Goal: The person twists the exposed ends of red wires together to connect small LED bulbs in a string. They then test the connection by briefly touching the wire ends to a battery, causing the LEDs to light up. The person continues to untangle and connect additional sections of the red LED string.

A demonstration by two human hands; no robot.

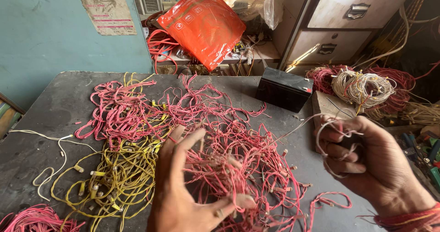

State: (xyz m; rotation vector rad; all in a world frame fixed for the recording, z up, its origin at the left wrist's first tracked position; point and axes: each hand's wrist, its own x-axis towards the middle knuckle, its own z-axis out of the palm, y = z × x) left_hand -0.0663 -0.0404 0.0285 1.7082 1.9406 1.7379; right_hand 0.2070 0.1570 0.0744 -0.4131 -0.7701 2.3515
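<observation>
Currently, left hand [183, 186]: fingers spread open, palm over the pink wires [229, 154], thumb and fingertips hooked into the tangle as if lifting strands apart.
Right hand [366, 163]: fingers curled closed on a small loop of thin pale wire [337, 131], held off the table so it stays coiled.
Pink wires: thin, kinked, plastic-coated, with short sleeved ends; heaped mid-table.
Yellow wires [114, 177]: same kind, piled separately at left, touching the pink heap.
Table [41, 122]: dark, dusty, flat.
Black box [284, 89]: matte block at the table's far edge.
Orange bag [201, 26]: glossy plastic, crumpled, behind the table.
</observation>
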